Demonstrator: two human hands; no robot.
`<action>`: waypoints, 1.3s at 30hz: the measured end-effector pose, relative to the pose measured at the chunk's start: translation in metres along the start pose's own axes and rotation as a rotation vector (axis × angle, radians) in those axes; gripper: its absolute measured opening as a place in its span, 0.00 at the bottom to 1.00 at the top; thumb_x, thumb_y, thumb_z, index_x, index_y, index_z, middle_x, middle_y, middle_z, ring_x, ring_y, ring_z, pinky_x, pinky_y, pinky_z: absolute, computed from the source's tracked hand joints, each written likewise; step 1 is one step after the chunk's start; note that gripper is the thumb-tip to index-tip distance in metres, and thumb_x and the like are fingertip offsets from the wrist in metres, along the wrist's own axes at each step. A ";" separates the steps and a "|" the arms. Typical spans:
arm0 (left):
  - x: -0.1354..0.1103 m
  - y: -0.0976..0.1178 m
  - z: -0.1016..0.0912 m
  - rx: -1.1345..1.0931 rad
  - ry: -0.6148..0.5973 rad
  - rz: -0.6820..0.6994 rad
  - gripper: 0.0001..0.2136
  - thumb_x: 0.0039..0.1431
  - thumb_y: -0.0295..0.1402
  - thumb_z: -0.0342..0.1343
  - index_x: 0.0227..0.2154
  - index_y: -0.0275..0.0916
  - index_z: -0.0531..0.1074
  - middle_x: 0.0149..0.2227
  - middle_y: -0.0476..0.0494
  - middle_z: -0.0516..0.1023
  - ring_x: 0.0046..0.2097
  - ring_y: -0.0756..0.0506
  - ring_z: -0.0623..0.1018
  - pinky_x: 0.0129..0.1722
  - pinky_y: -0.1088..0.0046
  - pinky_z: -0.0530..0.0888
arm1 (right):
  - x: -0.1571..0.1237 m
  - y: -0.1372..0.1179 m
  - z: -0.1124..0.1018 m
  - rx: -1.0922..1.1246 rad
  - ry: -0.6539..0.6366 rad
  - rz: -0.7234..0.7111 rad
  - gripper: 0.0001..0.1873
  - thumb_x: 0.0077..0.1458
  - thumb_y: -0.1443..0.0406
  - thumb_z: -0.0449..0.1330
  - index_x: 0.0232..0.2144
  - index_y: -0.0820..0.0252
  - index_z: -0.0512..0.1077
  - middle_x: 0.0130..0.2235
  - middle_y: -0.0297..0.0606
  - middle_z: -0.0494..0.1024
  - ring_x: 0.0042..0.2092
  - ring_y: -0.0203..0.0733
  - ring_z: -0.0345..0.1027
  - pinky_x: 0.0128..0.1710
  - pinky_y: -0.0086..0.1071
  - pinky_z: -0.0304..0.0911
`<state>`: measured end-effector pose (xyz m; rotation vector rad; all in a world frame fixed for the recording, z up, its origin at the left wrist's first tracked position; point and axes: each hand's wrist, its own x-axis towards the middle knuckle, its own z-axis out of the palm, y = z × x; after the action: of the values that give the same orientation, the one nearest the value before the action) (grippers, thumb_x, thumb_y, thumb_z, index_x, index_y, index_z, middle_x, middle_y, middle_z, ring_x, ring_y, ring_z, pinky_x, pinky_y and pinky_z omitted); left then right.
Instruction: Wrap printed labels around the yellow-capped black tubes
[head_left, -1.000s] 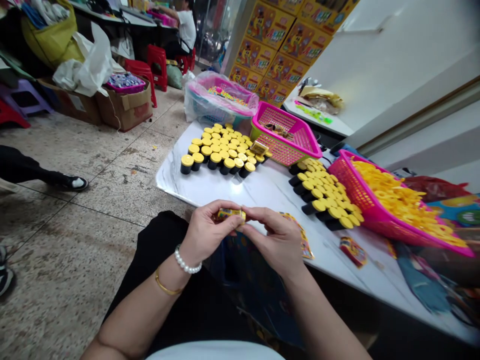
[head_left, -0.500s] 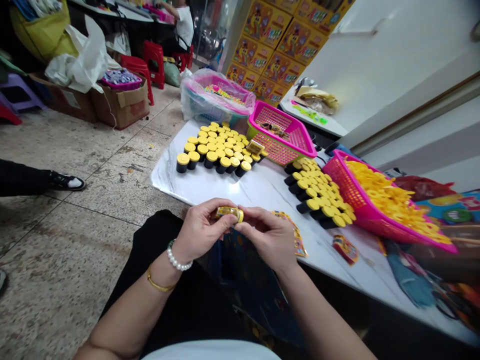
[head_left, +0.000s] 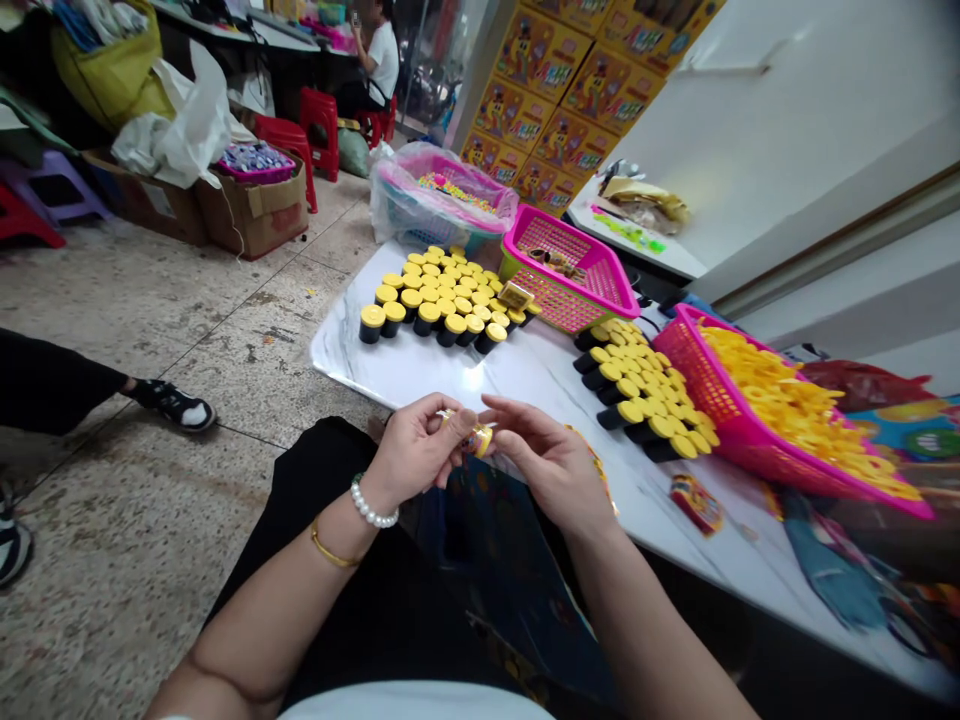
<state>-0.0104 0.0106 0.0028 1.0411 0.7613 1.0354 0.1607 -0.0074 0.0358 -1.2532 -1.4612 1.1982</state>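
Note:
My left hand [head_left: 420, 450] is closed around a small yellow container [head_left: 478, 440] with a shiny printed wrap, held above my lap at the table's edge. Its far part is hidden by the fingers. Beside the container's right end is my right hand [head_left: 547, 460], thumb and fingers apart, apparently holding nothing. Whether the right thumb touches the container I cannot tell. On the white marbled table [head_left: 420, 372] stand several black containers with yellow lids [head_left: 429, 312]. A second group of yellow-lidded containers [head_left: 652, 385] is to the right. Printed yellow labels [head_left: 596, 465] lie partly behind my right hand.
A pink basket [head_left: 611, 268] holds brown pieces; another pink basket [head_left: 686, 365] is heaped with yellow rings [head_left: 787, 390]. A plastic-covered basket [head_left: 397, 195] stands behind. A red printed stack [head_left: 696, 503] lies at the right. A person's shoe [head_left: 176, 405] is on the floor left.
My right hand's fingers have spread and come away from the container, which has turned slightly in my left hand. A person's foot at the left has moved rightward into view.

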 end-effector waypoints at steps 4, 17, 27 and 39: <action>0.000 0.003 0.001 -0.154 -0.047 -0.166 0.25 0.51 0.58 0.59 0.32 0.37 0.68 0.16 0.53 0.71 0.11 0.55 0.64 0.08 0.83 0.54 | 0.001 0.001 0.001 -0.057 0.017 -0.181 0.09 0.50 0.61 0.71 0.37 0.50 0.82 0.43 0.39 0.80 0.41 0.42 0.77 0.41 0.37 0.76; 0.001 0.001 0.005 -0.477 -0.150 -0.274 0.29 0.48 0.55 0.65 0.42 0.35 0.66 0.24 0.46 0.78 0.16 0.52 0.72 0.11 0.83 0.63 | 0.028 -0.007 -0.011 -0.375 0.262 -0.468 0.06 0.51 0.65 0.70 0.34 0.51 0.82 0.42 0.39 0.80 0.42 0.44 0.77 0.38 0.38 0.77; 0.004 0.000 0.001 -0.414 -0.153 -0.294 0.26 0.51 0.46 0.67 0.46 0.34 0.69 0.25 0.46 0.79 0.19 0.52 0.74 0.12 0.84 0.64 | 0.090 -0.040 -0.112 -0.693 0.467 -0.259 0.14 0.56 0.58 0.64 0.41 0.57 0.82 0.26 0.34 0.78 0.25 0.36 0.71 0.27 0.33 0.69; 0.005 -0.006 0.016 -0.304 -0.065 -0.250 0.22 0.45 0.45 0.70 0.35 0.32 0.73 0.22 0.48 0.77 0.17 0.54 0.71 0.12 0.83 0.62 | -0.011 0.045 -0.109 -1.037 0.389 -0.217 0.14 0.57 0.56 0.62 0.24 0.58 0.75 0.28 0.38 0.76 0.32 0.43 0.70 0.33 0.36 0.65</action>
<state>0.0073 0.0089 0.0029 0.6958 0.6390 0.8651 0.2763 -0.0018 0.0118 -1.7780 -1.8934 -0.0490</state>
